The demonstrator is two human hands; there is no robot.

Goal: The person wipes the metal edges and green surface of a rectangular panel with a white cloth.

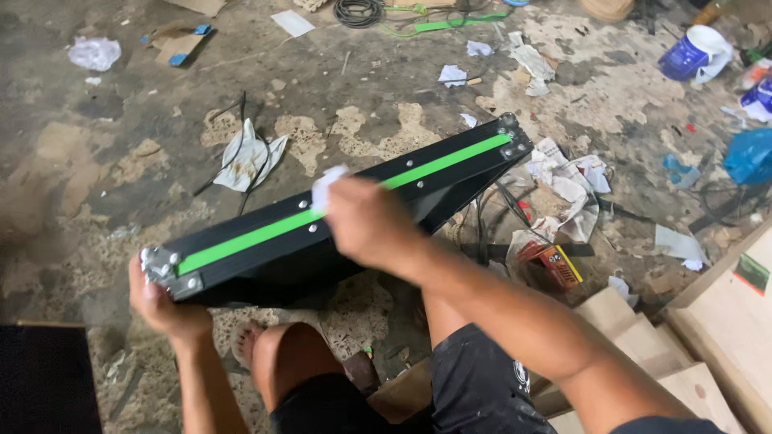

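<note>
A long black case [438, 189] with a bright green strip [450, 161] along its upper edge and metal corner pieces lies tilted across my knees. My left hand [157, 301] grips its near left corner from below. My right hand [366, 221] presses a small white cloth [326, 186] against the green strip near the middle; the hand is blurred. The far corner [508, 133] of the case points up and to the right.
The dirty concrete floor holds crumpled paper [249, 157], black cables [358, 11], a blue and white tub [691, 52], a small red box [555, 264] and a blue bag [749, 157]. Wooden boards [724, 337] lie at the right. A dark panel [44, 378] sits at lower left.
</note>
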